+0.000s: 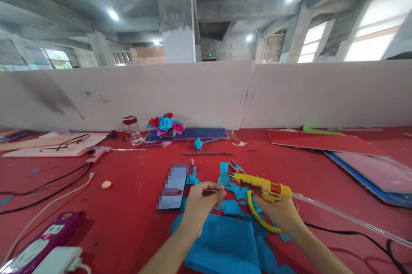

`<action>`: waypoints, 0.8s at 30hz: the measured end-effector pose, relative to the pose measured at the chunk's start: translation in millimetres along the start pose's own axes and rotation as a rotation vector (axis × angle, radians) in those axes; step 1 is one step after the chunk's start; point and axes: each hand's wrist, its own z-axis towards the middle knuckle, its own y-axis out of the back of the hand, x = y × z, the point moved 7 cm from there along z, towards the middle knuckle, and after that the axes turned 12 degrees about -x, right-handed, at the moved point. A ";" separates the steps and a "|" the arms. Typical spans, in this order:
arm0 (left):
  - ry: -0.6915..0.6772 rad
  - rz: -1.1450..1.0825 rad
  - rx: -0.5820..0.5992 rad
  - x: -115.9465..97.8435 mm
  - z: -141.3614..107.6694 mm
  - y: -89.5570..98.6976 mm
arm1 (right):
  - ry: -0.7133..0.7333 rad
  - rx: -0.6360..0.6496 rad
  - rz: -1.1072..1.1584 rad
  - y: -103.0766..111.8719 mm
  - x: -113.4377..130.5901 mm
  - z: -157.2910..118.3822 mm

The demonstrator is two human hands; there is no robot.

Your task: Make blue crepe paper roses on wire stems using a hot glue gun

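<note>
Flat blue paper sheet (225,244) is lying on red table (125,235). Right hand (280,214) is gripping yellow plastic glue gun (257,183) above blue paper scraps (231,208). Left hand (201,201) is curling, thumb near fingertips; contents indiscernible.

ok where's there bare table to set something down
Bare red tabletop lies between the smartphone and purple power strip, and between the hot glue gun and red sheet. Blue paper crowds the left hand and right hand.

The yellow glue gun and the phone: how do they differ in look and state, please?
The glue gun is yellow and gun-shaped; the phone is a thin, dark-edged slab. The glue gun is held in the right hand; the phone rests on the red table.
</note>
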 end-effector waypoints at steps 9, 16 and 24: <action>-0.021 -0.004 0.003 -1.7 1.2 -0.7 | 0.009 -0.032 0.003 1.1 -1.6 -0.2; -0.030 -0.007 0.008 -2.4 1.0 -1.2 | 0.006 -0.013 -0.005 0.6 -4.2 -2.0; -0.021 -0.017 0.002 -2.4 1.5 -0.9 | 0.002 0.058 -0.002 -2.9 2.8 -1.4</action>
